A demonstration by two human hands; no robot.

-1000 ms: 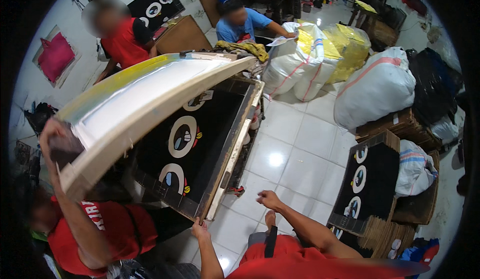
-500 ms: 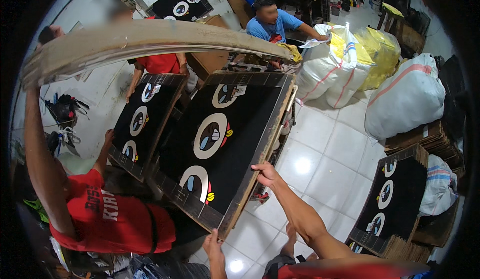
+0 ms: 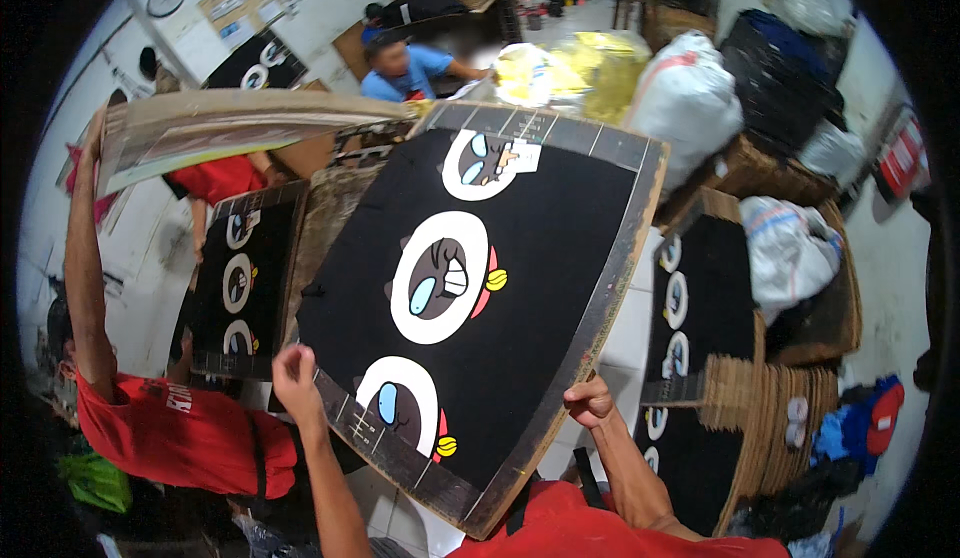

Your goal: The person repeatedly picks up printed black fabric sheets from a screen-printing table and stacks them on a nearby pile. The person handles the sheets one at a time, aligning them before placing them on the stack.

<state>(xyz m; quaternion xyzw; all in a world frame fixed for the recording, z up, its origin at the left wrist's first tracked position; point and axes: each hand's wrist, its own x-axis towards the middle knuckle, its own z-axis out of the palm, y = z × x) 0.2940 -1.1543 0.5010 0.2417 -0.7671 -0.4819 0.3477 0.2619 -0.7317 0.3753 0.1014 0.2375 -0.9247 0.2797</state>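
Observation:
A flat board (image 3: 625,258) with dark, ruled borders tilts up in front of me. Across it is spread a black fabric panel (image 3: 540,358) printed with three white-ringed cartoon faces. My right hand (image 3: 592,401) grips the board's right edge with fingers closed round it. At the near left edge, my left hand (image 3: 296,383) is closed on the board too, its fingertips partly hidden. Beyond the far left side, a person in a red shirt (image 3: 190,438) raises a wide screen frame (image 3: 250,143) with one arm.
A second board with printed black fabric (image 3: 240,288) lies at the left. On the right, stacked boards (image 3: 780,418) bear more printed black panels, with white sacks (image 3: 690,98) behind. A co-worker in blue (image 3: 410,73) sits by yellow bundles at the back.
The board has come off the table, nearer to me, and swung to the right with both my hands. My left hand has shifted to its left edge. My view has turned right.

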